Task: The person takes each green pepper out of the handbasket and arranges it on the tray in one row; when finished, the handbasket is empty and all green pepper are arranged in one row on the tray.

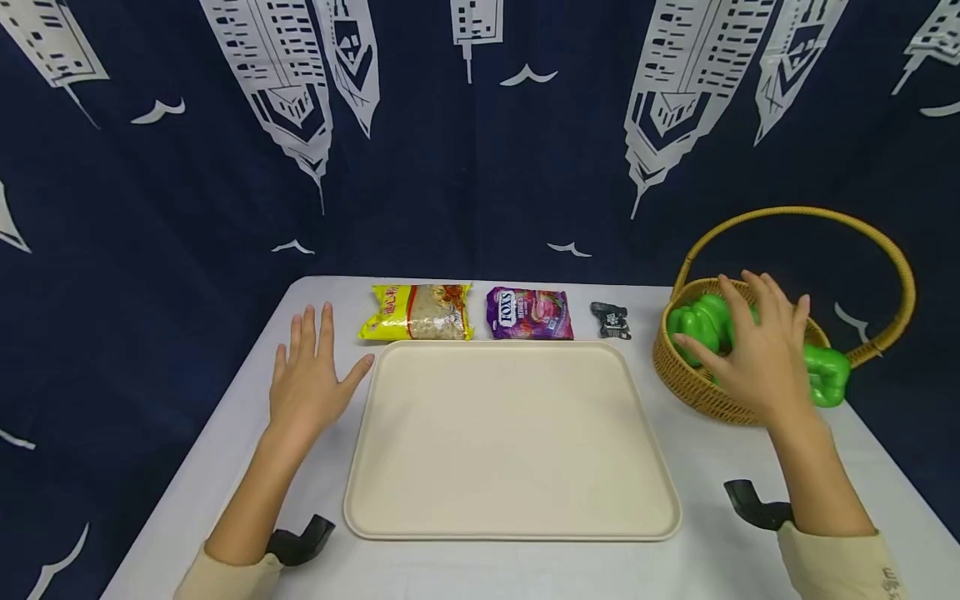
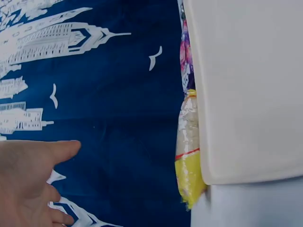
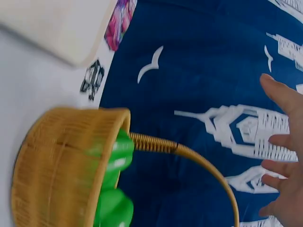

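My left hand [image 1: 306, 385], fingers straight and thumb spread, is held over the table's left side, beside a cream tray [image 1: 510, 442]. It holds nothing; the left wrist view shows its thumb and some fingers [image 2: 28, 175] at the lower left. Over a wicker basket [image 1: 697, 392] at the right, my right hand [image 1: 768, 358] hovers with fingers spread and nothing in its grasp. Green bell peppers [image 1: 701, 325] lie in the basket, partly hidden by that hand. Another green pepper [image 1: 827, 375] shows at the basket's right side, near the handle's base.
Along the tray's far edge lie a yellow noodle-like packet [image 1: 423, 312], a purple Fox's candy bag [image 1: 529, 313] and a small black packet [image 1: 611, 320]. The basket's tall handle [image 1: 802, 212] arches up at the right. A dark blue patterned cloth [image 1: 480, 167] hangs behind the white table [image 1: 525, 575].
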A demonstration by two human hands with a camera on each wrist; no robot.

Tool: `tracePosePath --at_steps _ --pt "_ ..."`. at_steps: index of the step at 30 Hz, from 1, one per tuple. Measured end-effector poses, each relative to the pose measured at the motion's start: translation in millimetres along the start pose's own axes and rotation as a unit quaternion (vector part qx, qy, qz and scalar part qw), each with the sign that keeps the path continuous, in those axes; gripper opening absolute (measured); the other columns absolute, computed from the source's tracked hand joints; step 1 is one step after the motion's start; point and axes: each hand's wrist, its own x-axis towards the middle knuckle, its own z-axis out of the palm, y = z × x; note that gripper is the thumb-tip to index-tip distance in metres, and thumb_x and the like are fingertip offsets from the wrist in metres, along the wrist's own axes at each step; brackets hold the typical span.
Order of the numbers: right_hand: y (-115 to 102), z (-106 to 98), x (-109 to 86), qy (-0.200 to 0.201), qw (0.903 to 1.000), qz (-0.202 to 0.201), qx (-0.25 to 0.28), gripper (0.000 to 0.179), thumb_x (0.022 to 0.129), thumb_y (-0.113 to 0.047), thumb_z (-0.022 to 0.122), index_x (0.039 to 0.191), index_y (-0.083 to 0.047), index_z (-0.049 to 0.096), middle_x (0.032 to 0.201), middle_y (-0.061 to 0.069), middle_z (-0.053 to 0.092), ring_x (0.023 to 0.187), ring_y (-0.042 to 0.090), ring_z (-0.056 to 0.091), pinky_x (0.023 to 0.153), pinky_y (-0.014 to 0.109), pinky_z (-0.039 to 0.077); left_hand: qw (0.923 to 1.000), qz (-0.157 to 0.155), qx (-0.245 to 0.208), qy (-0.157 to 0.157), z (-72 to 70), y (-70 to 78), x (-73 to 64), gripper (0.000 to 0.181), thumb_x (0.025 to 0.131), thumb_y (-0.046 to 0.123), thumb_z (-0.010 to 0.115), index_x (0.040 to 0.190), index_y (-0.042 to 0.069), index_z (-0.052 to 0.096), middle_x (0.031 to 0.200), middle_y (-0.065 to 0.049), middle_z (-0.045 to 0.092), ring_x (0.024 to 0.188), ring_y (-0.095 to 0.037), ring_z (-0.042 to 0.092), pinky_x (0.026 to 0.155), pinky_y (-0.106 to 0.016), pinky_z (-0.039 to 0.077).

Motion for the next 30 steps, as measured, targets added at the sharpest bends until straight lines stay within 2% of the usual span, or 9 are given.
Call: tracePosePath --at_steps 7,9,13,17,21,24,27,28,30 --pt "40 -12 -18.4 0.119 0.9897 -0.060 0.053 0.095 0.073 -0.075 0.050 0.136 -0.003 0.044 0.138 0.025 0.035 0.126 0.044 0.029 0.106 0.059 0.015 0.9941 0.018 -0.087 0.063 8.8 -14.2 -29.5 0.083 0.092 0.039 0.054 0.148 0.003 0.005 0.153 -0.017 0.006 0.140 -0.027 -0.003 0.110 -0.052 0.006" --pt "55 -14 -25.3 0.131 0.9875 -0.068 0.056 0.096 0.073 -0.075 0.049 0.135 -0.002 0.045 0.136 0.026 0.037 0.123 0.046 0.031 0.105 0.057 0.020 0.9919 0.023 -0.104 0.069 13.6 -20.2 -37.5 0.082 0.091 0.036 0.056 0.148 0.003 0.007 0.152 -0.017 0.010 0.140 -0.028 0.001 0.110 -0.052 0.007" --pt "84 -17 -42.7 0.083 0.9941 -0.031 0.061 0.094 0.073 -0.070 0.056 0.138 -0.003 0.041 0.141 0.023 0.033 0.130 0.044 0.026 0.107 0.058 0.015 0.9893 0.030 -0.137 0.042 26.0 -35.1 -51.2 0.082 0.089 0.037 0.060 0.149 0.008 0.011 0.151 -0.017 0.015 0.138 -0.032 0.010 0.106 -0.057 0.016" --pt "111 -15 -60.6 0.012 0.9980 0.011 0.061 0.087 0.074 -0.037 0.077 0.142 -0.004 0.034 0.147 0.019 0.025 0.133 0.045 0.018 0.105 0.063 0.007 0.9836 0.035 -0.174 -0.032 39.2 -49.6 -65.1 0.083 0.088 0.042 0.060 0.150 0.022 0.008 0.152 -0.014 0.014 0.136 -0.038 0.016 0.099 -0.064 0.023" --pt "133 -8 -72.0 -0.027 0.9977 0.003 0.062 0.092 0.069 -0.018 0.081 0.144 -0.005 0.029 0.149 0.019 0.021 0.132 0.049 0.016 0.102 0.067 0.006 0.9723 0.063 -0.204 -0.096 50.5 -59.0 -81.7 0.080 0.088 0.039 0.060 0.149 0.023 0.011 0.152 -0.013 0.016 0.135 -0.040 0.017 0.101 -0.061 0.023" --pt "143 -1 -76.9 -0.048 0.9971 -0.013 0.058 0.094 0.068 -0.014 0.082 0.145 -0.008 0.028 0.150 0.018 0.018 0.133 0.047 0.013 0.102 0.067 0.006 0.9646 0.090 -0.218 -0.117 58.5 -62.8 -92.6 0.079 0.087 0.037 0.063 0.149 0.017 0.018 0.151 -0.013 0.021 0.135 -0.038 0.021 0.111 -0.035 0.018" --pt "148 2 -78.3 -0.052 0.9972 -0.029 0.044 0.098 0.062 -0.001 0.081 0.145 -0.011 0.030 0.150 0.017 0.018 0.133 0.046 0.015 0.103 0.066 0.010 0.9596 0.106 -0.230 -0.124 65.7 -65.1 -99.2 0.079 0.086 0.037 0.064 0.148 0.014 0.022 0.149 -0.014 0.026 0.133 -0.037 0.026 0.103 -0.007 0.010" --pt "149 3 -78.3 -0.050 0.9976 -0.033 0.035 0.100 0.060 0.003 0.081 0.145 -0.011 0.030 0.150 0.016 0.019 0.133 0.046 0.016 0.102 0.066 0.011 0.9582 0.109 -0.233 -0.125 68.3 -65.9 -100.7 0.079 0.085 0.038 0.065 0.148 0.014 0.023 0.148 -0.014 0.027 0.132 -0.036 0.027 0.098 -0.001 0.008" --pt "150 4 -77.8 -0.045 0.9982 -0.036 0.017 0.104 0.056 0.009 0.080 0.145 -0.011 0.030 0.150 0.017 0.020 0.131 0.048 0.018 0.102 0.066 0.013 0.9559 0.111 -0.238 -0.131 72.8 -67.1 -103.2 0.079 0.085 0.038 0.065 0.147 0.013 0.024 0.148 -0.014 0.028 0.132 -0.036 0.028 0.097 -0.001 0.008"
